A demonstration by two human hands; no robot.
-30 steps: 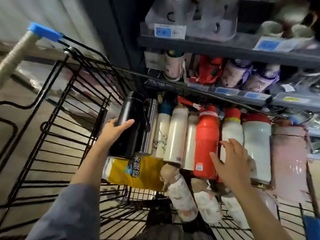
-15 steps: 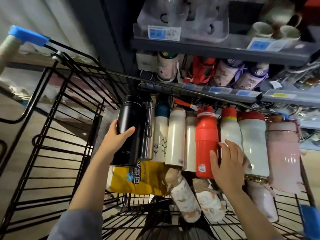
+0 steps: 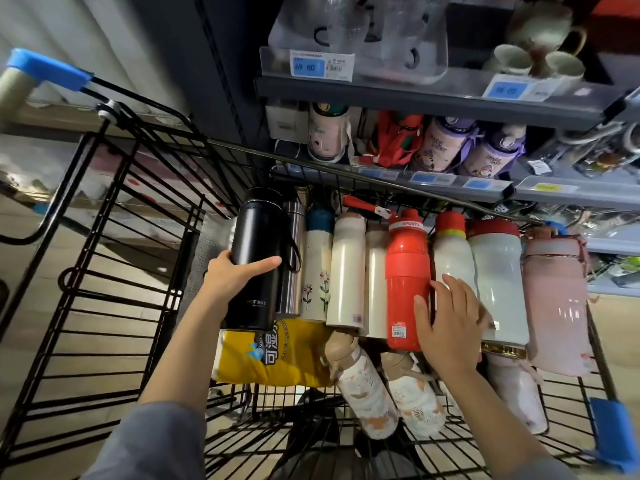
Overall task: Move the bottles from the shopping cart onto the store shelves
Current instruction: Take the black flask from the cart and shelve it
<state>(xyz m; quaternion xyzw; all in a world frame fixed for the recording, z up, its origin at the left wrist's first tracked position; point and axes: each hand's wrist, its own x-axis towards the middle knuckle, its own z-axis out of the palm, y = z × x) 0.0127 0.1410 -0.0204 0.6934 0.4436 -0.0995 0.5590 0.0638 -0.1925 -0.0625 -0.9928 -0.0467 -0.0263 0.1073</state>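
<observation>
L hand (image 3: 232, 280) grips black bottle (image 3: 258, 261) | R hand (image 3: 450, 327) flat, fingers straight on white bottle (image 3: 452, 258) | cart (image 3: 114, 271): bottles in row

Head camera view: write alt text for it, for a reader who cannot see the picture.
A person's left hand grips a black bottle at the left end of a row of bottles lying in a black wire shopping cart, while the right hand rests on a white bottle with a red cap beside a red bottle. Store shelves holding cups and more bottles stand just beyond the cart.

Shop aisle; price-tagged shelves (image 3: 433, 95), wire shopping cart (image 3: 114, 258), stocked bottles (image 3: 440, 147)
</observation>
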